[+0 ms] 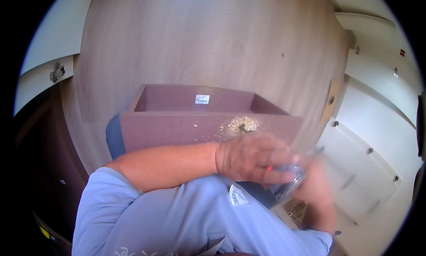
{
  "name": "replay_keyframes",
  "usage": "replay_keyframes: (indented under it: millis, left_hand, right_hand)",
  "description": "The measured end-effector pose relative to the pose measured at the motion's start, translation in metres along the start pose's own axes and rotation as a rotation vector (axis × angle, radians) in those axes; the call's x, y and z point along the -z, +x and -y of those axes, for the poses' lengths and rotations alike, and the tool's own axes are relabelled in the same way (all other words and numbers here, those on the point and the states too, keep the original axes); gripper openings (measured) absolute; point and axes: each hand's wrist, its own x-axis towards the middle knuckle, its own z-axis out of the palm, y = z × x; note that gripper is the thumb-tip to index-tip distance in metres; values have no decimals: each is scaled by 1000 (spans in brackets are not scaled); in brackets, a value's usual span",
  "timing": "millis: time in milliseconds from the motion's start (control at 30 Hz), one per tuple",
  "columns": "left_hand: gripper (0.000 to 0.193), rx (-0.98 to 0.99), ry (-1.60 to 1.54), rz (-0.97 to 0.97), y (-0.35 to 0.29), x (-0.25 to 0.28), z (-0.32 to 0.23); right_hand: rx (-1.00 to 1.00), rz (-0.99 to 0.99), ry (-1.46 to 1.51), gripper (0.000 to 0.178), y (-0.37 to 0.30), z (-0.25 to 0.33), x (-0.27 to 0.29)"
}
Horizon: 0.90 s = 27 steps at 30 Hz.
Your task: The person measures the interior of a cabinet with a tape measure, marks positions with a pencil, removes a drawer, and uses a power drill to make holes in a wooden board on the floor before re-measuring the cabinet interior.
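My left hand point(253, 157) reaches across in front of me, palm down, its fingers bent over what looks like a power drill whose body is mostly hidden. Beyond the knuckles a dark drill bit point(242, 128) shows, its tip in a heap of pale wood shavings point(235, 125) on the panel. A shiny, partly see-through part point(288, 180) with a red glint lies between my hands. Beside it, my right hand point(313, 180) is smeared by motion, so its grip does not show. The brown open wooden box point(177, 129) rests before me, with a white label point(202, 99) inside.
A wood-grain board point(213, 43) spreads behind the box. White panels with metal fittings point(370, 151) lie on the right, and a white door with a hinge point(57, 72) is at left. A dark brown panel point(49, 158) stands at the lower left. Another label point(238, 196) sits on my clothing.
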Motion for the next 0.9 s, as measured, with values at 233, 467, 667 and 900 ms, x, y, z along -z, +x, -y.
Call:
replay_keyframes:
  millis: [233,467,667,900]
  left_hand:
    - [52,-36,-26,29,3,0,-4]
    - [43,-40,32,80,-3,2,-15]
    - [36,-130,76,154,1,0,-23]
    - [20,-155,9,628,22,9,-69]
  right_hand:
    - [30,-28,-40,59,-12,3,2]
    - [8,-196,155,68,-53,-7,-19]
    - [-120,-531,131,62,-121,-67,-106]
    - [-24,-902,227,52,-136,-48,-171]
